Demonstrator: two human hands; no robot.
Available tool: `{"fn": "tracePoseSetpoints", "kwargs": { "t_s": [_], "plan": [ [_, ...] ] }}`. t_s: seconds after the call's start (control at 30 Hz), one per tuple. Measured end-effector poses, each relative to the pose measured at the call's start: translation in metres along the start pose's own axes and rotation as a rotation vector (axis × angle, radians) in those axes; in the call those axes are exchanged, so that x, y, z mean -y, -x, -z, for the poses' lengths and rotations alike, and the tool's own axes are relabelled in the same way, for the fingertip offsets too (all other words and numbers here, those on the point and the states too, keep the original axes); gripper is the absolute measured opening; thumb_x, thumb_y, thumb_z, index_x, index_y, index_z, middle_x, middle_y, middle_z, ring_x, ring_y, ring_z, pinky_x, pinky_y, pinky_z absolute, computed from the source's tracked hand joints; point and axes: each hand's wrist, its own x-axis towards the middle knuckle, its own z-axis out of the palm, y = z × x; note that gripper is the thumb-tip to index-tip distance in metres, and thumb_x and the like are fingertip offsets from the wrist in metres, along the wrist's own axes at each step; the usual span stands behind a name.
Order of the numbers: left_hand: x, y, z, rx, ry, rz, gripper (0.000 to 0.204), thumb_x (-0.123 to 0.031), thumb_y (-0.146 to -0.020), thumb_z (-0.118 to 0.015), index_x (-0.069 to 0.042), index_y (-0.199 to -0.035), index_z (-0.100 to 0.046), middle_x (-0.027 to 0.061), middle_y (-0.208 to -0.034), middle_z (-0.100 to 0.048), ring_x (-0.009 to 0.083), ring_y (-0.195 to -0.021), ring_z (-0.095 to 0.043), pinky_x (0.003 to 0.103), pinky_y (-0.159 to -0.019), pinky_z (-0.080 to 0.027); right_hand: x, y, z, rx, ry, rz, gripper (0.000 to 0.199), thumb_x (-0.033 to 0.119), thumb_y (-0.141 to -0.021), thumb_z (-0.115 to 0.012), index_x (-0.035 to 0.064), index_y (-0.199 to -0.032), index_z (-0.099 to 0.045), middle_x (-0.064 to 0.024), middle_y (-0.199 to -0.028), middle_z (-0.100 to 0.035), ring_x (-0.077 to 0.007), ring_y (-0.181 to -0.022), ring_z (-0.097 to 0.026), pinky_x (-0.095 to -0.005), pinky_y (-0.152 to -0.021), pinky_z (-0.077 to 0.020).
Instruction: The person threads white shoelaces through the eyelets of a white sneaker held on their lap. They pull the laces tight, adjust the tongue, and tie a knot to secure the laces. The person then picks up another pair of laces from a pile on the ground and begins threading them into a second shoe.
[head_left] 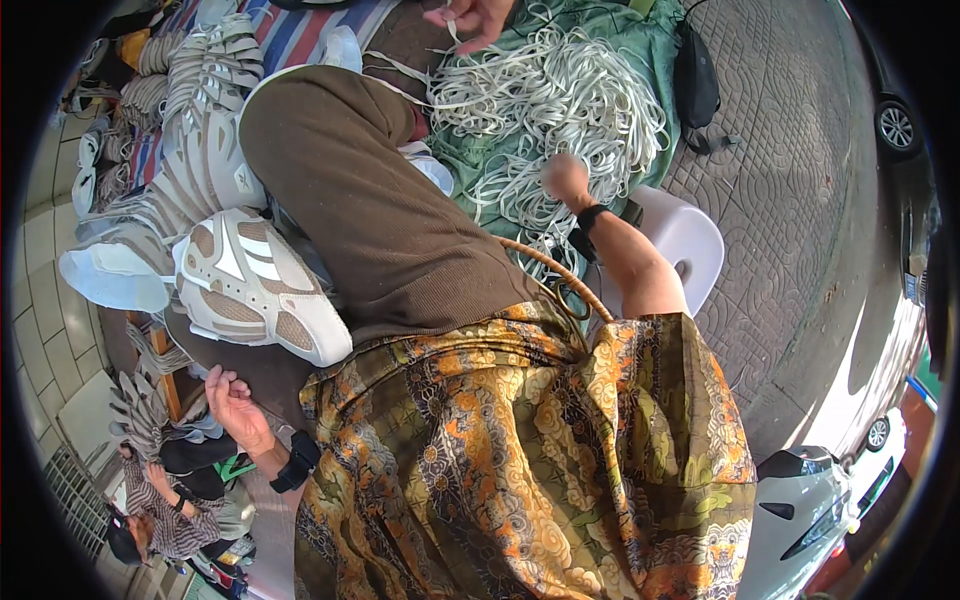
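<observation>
My left hand, a dark band on its wrist, is held beside my lap with loosely curled, parted fingers and nothing in it. Just above it lies a white and beige sneaker, by my brown-trousered knee. My right hand, also banded at the wrist, reaches into a big heap of flat white shoelaces on a green sheet. Its fingers are blurred, so any grip on a lace is hidden. At the top edge, another person's hand pinches a white lace strand.
Rows of nested beige shoe uppers run along my left. A pale plastic stool stands by my right arm, and a black bag lies beyond the laces. A person in stripes works at lower left. Parked cars line the right.
</observation>
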Motion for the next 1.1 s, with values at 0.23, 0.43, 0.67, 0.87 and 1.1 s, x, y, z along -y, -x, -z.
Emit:
{"fn": "tracePoseSetpoints", "kwargs": {
  "t_s": [0.23,0.43,0.67,0.87,1.1],
  "plan": [
    [-0.008,0.003,-0.003,-0.023,-0.039,0.017,0.024,-0.006,-0.087,-0.057,0.002,-0.109,-0.056,0.0057,-0.081,-0.060,0.0101,-0.061,-0.050,0.021,-0.055,-0.038,0.009,-0.026,-0.009,-0.052,-0.354,-0.275,0.024,0.019,-0.083,-0.055,0.0011,-0.098,-0.062,-0.0107,-0.073,-0.063,-0.0206,-0.060,-0.062,-0.0331,-0.051,-0.0535],
    [-0.010,0.004,-0.005,-0.025,-0.051,0.005,0.023,-0.007,-0.087,-0.056,0.002,-0.108,-0.057,0.0055,-0.080,-0.059,0.0098,-0.061,-0.049,0.021,-0.055,-0.037,0.024,-0.008,-0.003,-0.290,0.136,-0.128,0.031,0.024,-0.077,-0.058,-0.0047,-0.085,-0.063,-0.0218,-0.079,-0.067,-0.0387,-0.085,-0.066,-0.0446,-0.079,-0.0493],
    [-0.011,0.002,-0.005,-0.039,-0.050,0.022,0.023,-0.006,-0.086,-0.057,0.002,-0.107,-0.057,0.0051,-0.080,-0.059,0.0094,-0.060,-0.048,0.021,-0.054,-0.036,0.019,-0.013,-0.005,-0.362,0.048,-0.181,0.032,0.021,-0.076,-0.061,-0.0025,-0.096,-0.060,-0.0255,-0.093,-0.065,-0.0392,-0.089,-0.064,-0.0440,-0.080,-0.0496],
    [-0.016,0.000,-0.004,-0.037,-0.069,0.026,0.023,-0.006,-0.085,-0.058,0.001,-0.107,-0.057,0.0048,-0.080,-0.059,0.0095,-0.060,-0.048,0.021,-0.054,-0.035,0.012,-0.014,-0.016,-0.293,-0.305,-0.146,0.026,0.014,-0.078,-0.059,-0.0039,-0.097,-0.061,-0.0156,-0.073,-0.063,-0.0232,-0.058,-0.063,-0.0343,-0.050,-0.0502],
    [-0.010,0.003,0.008,-0.008,-0.072,0.031,0.026,-0.010,-0.087,-0.057,0.001,-0.111,-0.055,0.0046,-0.085,-0.059,0.0085,-0.063,-0.048,0.021,-0.057,-0.036,-0.006,-0.032,-0.017,-0.198,-0.654,-0.232,0.013,0.007,-0.078,-0.057,-0.0019,-0.084,-0.063,-0.0078,-0.062,-0.057,-0.0179,-0.049,-0.055,-0.0309,-0.044,-0.0477]
  ]
}}
